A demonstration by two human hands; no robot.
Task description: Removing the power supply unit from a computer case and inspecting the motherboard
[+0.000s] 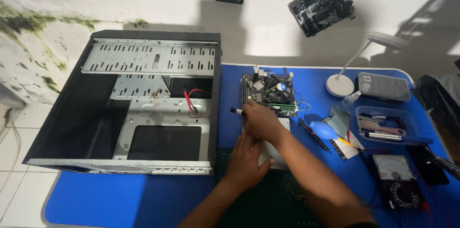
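Right hand [261, 121] fingers pinch a small black-tipped tool [236, 111], axis left-right, just near of the green motherboard [268, 91]; left hand [245, 161] fingers spread flat on the blue surface [120, 199].

single head view, looking steeply down from above, close over blue mat [120, 199]
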